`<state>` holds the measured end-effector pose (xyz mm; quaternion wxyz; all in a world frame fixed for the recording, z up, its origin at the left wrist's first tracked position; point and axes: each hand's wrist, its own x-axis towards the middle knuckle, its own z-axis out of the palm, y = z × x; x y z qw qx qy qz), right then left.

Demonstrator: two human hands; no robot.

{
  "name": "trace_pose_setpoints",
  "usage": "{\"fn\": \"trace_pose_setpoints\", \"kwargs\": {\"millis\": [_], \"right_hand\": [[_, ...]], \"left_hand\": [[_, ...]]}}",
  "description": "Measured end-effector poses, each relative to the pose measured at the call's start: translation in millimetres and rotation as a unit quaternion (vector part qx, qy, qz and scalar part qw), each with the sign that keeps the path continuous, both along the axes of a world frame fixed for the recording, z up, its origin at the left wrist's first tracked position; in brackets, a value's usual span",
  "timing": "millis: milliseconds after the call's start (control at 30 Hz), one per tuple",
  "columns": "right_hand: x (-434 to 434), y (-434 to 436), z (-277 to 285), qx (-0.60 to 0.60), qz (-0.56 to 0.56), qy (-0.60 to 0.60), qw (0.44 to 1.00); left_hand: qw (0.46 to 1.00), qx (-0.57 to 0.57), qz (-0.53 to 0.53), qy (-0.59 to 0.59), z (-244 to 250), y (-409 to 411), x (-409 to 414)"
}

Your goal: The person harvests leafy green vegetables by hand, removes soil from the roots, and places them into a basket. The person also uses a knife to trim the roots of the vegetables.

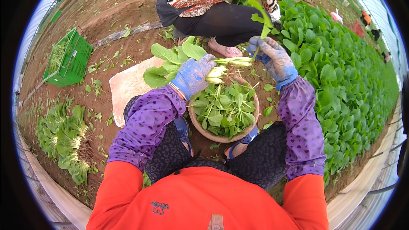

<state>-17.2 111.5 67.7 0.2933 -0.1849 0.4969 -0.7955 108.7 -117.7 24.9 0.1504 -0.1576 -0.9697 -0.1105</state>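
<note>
My left hand [194,76], in a soiled blue glove, grips a bunch of leafy greens [171,56] by the pale stems. Leaves point to the left, and the roots hang on the right. Between the gloved fingers of my right hand [274,58] is a single leaf [264,22] on a thin stalk, held upright beside the root end of the bunch. Below both hands, between my feet, a round basin [192,115] holds loose green leaves [223,108]. Part of its far rim is hidden by the bunch.
Pulled greens [68,140] lie in rows on the soil at left. Behind them is a green plastic crate [75,57] with leaves inside. A pale sack [127,84] lies beside my left arm. Another person [217,16] crouches ahead. A dense bed of growing greens [345,92] lines the right.
</note>
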Motion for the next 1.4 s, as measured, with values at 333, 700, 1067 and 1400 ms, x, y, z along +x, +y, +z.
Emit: {"fn": "trace_pose_setpoints", "kwargs": {"millis": [333,700,1067,1400], "right_hand": [[-13,71,5,0.398,0.110,0.118,0.903],[6,-2,-6,0.264,-0.071,0.104,0.956],[5,-2,-12,0.341,-0.093,0.144,0.924],[-7,13,-6,-0.073,-0.068,-0.032,0.994]], "left_hand": [[0.992,0.058,0.069,0.084,16,-16,-6],[0.994,-0.001,0.046,0.097,17,-2,-6],[0.995,-0.056,0.050,0.067,18,1,-3],[0.992,0.093,0.067,0.059,24,4,-3]]}}
